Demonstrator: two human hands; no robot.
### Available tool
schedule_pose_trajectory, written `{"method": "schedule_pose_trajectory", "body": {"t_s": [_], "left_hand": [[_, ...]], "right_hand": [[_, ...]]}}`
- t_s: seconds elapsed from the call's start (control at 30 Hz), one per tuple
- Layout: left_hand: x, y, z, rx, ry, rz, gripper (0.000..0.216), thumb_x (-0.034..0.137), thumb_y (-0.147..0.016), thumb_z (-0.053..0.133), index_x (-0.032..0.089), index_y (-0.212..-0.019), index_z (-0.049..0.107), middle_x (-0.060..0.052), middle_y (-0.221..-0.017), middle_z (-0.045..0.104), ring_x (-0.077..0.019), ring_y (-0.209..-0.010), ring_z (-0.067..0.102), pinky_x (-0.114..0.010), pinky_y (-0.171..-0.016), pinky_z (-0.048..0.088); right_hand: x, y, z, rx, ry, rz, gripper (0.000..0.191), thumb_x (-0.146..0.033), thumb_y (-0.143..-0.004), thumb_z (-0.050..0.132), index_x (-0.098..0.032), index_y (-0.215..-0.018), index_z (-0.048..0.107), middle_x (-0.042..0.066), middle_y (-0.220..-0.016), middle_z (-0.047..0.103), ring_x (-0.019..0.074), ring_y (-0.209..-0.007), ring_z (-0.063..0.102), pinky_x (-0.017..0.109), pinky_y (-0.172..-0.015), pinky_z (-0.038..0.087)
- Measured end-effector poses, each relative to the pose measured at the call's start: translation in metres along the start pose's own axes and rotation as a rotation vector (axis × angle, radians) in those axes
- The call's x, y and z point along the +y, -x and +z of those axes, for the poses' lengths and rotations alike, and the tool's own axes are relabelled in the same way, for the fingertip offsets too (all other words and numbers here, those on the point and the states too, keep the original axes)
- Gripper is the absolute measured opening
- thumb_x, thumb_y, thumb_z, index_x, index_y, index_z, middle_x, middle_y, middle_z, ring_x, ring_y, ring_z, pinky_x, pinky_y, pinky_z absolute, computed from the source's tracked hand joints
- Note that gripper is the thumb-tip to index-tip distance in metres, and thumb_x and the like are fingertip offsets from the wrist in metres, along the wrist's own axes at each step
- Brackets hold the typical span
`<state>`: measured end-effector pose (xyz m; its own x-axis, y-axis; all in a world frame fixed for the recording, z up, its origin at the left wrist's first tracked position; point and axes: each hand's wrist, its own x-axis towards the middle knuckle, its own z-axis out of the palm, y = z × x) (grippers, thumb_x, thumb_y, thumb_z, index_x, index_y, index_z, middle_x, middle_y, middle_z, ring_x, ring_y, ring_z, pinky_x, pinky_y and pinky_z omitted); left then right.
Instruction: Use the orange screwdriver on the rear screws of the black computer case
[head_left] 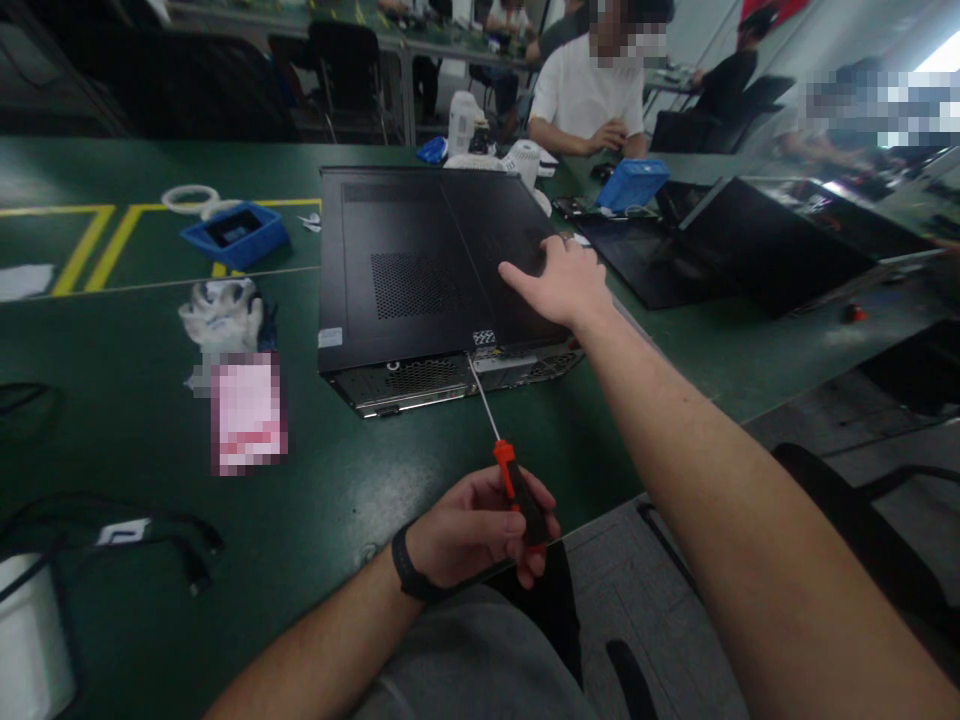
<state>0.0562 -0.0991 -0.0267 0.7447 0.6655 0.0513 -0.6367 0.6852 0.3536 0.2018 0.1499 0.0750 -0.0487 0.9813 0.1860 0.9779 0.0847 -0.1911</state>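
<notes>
A black desktop computer case (pixel 420 270) lies flat on the green table (pixel 135 400), its metal rear panel facing me. My left hand (pixel 480 530) is closed around the red-and-black handle of a screwdriver (pixel 514 480); the thin shaft reaches up to the top edge of the rear panel. My right hand (pixel 562 285) rests on the case's top panel near its right edge, fingers spread flat and holding nothing. A dark band sits on my left wrist.
A blue tray (pixel 236 235) and white gloves (pixel 221 315) lie left of the case. Black cables (pixel 172 545) and a white container (pixel 30 640) sit at the near left. Another person in white works across the table beside a blue bin (pixel 634 185) and open black cases (pixel 750 250).
</notes>
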Motion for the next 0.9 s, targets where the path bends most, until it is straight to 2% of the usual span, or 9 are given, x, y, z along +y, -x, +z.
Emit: {"method": "schedule_pose_trajectory", "body": {"t_s": [0.17,0.43,0.67,0.8,0.9], "left_hand": [[-0.0033,-0.0024,-0.0042,-0.048,-0.027,0.048,0.027,0.031,-0.088,0.081,0.019,-0.101,0.061,-0.003,-0.093,0.078,-0.0112,-0.055,0.071,-0.018,-0.048,0.054],[0.0005,-0.0005,-0.0006,0.006,-0.028,0.001,0.038,0.031,-0.084,0.085,0.017,-0.113,0.067,-0.007,-0.096,0.078,-0.0127,-0.061,0.073,-0.022,-0.055,0.059],[-0.0027,-0.003,-0.0024,-0.023,-0.069,0.075,0.028,0.033,-0.086,0.083,0.017,-0.098,0.064,-0.002,-0.088,0.075,-0.0103,-0.056,0.069,-0.019,-0.048,0.056],[-0.0031,-0.0023,-0.0041,-0.022,-0.056,0.065,0.028,0.033,-0.088,0.081,0.018,-0.105,0.064,-0.004,-0.09,0.078,-0.0113,-0.058,0.071,-0.019,-0.051,0.056],[-0.0008,-0.0009,-0.0028,0.003,-0.045,0.03,0.036,0.034,-0.085,0.084,0.016,-0.111,0.068,-0.006,-0.092,0.078,-0.0124,-0.061,0.072,-0.021,-0.054,0.058]], "right_hand": [[0.0011,0.0001,0.0011,0.035,-0.024,0.0,0.097,-0.089,-0.081,0.045,-0.015,-0.143,0.055,0.024,-0.148,0.056,0.049,-0.138,0.048,0.069,-0.111,0.039],[0.0011,0.0006,0.0001,0.032,-0.028,0.006,0.096,-0.088,-0.081,0.048,-0.015,-0.142,0.055,0.025,-0.148,0.055,0.049,-0.138,0.048,0.069,-0.113,0.039],[-0.0011,0.0035,-0.0043,0.009,-0.026,0.011,0.096,-0.087,-0.082,0.048,-0.014,-0.144,0.054,0.024,-0.15,0.055,0.0487,-0.138,0.048,0.068,-0.114,0.039],[-0.0002,0.0028,-0.004,0.0,-0.018,0.014,0.095,-0.086,-0.083,0.048,-0.013,-0.144,0.054,0.024,-0.15,0.054,0.0482,-0.139,0.048,0.066,-0.114,0.039],[0.0011,0.0015,-0.0027,-0.007,-0.014,0.004,0.094,-0.086,-0.084,0.049,-0.013,-0.144,0.053,0.024,-0.152,0.052,0.0486,-0.139,0.047,0.068,-0.114,0.038]]}}
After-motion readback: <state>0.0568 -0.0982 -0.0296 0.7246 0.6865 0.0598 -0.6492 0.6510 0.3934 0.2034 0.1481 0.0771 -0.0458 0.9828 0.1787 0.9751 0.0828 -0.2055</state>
